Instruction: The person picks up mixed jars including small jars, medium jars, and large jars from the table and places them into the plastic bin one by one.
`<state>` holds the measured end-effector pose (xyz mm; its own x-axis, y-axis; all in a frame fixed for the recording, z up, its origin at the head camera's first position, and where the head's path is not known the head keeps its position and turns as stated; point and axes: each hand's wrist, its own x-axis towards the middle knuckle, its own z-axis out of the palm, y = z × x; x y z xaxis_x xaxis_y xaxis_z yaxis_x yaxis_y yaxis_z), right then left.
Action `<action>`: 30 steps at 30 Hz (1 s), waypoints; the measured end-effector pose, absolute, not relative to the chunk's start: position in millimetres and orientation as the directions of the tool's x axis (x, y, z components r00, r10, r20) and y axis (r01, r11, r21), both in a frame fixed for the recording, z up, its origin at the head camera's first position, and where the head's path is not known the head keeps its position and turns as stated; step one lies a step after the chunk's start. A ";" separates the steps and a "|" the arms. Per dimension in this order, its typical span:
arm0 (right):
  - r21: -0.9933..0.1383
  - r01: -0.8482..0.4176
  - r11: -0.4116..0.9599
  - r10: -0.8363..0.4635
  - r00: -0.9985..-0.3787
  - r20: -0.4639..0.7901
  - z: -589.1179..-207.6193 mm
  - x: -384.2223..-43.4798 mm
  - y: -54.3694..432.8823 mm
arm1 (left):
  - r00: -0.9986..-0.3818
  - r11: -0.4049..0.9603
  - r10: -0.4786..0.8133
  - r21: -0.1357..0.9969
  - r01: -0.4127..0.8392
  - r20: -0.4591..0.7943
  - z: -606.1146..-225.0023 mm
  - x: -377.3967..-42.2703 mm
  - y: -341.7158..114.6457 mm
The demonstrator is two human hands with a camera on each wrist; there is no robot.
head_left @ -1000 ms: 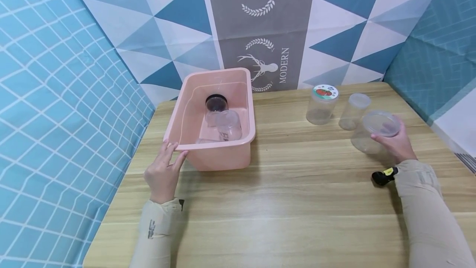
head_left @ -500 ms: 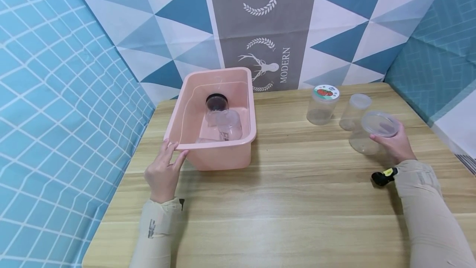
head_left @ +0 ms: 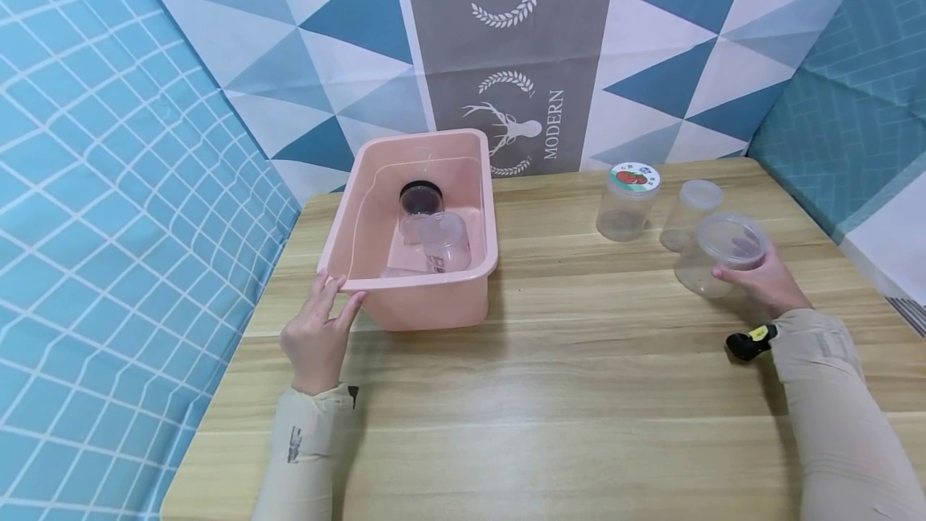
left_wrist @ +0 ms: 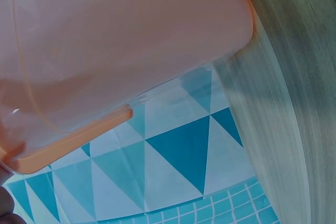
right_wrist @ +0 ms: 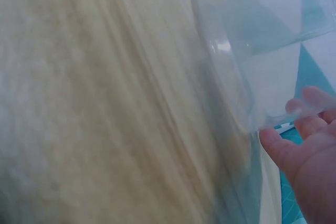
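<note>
My left hand (head_left: 317,340) holds the near left corner of a pink plastic tub (head_left: 427,308), thumb and fingers at its rim. In the left wrist view the tub's side (left_wrist: 121,40) fills the upper part. On the right, my right hand (head_left: 770,284) grips a wide clear jar (head_left: 705,268) with a translucent lid. The right wrist view shows the clear jar (right_wrist: 262,40) close to the tabletop, fingers around its side. Behind it stand a slimmer clear jar (head_left: 685,219) and a clear jar with a tomato-picture lid (head_left: 624,207).
Inside the tub lie a jar with a black lid (head_left: 421,201), a clear jar (head_left: 446,244) and another clear piece, partly hidden by the rim. All stands on a wooden table (head_left: 550,392). Patterned cloth walls (head_left: 347,63) enclose the back and sides.
My right hand and the wide jar have shifted slightly left, closer to the slimmer jar. My left hand stays on the tub's rim.
</note>
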<state>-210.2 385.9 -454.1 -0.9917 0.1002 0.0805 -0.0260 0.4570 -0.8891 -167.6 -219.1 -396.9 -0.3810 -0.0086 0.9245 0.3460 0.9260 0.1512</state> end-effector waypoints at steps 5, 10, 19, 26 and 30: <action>-0.889 -0.029 0.457 0.074 -0.995 0.071 -453.9 -210.3 385.4 | -0.377 0.925 -0.010 0.151 0.348 0.926 -396.4 -168.0 -218.8; -0.896 0.007 0.444 0.096 -0.995 0.039 -451.5 -209.0 381.6 | -0.379 0.926 -0.012 0.153 0.344 0.925 -397.0 -167.9 -218.8; -0.893 -0.003 0.449 0.123 -0.990 0.065 -450.0 -208.4 382.1 | -0.386 0.927 -0.011 0.154 0.342 0.923 -396.7 -167.2 -219.0; -0.903 -0.029 0.429 0.123 -0.988 0.090 -444.4 -207.6 382.3 | -0.377 0.924 -0.013 0.155 0.349 0.926 -396.1 -167.3 -219.2; -0.916 0.005 0.402 0.138 -0.989 0.056 -440.6 -208.1 380.0 | -0.375 0.924 -0.011 0.152 0.350 0.927 -395.3 -167.0 -219.3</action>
<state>-208.1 380.0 -440.6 -0.9888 0.1383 0.0557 0.0046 0.4018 -0.9157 -167.0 -219.3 -395.3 -0.3748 -0.0111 0.9270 0.3495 0.9245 0.1524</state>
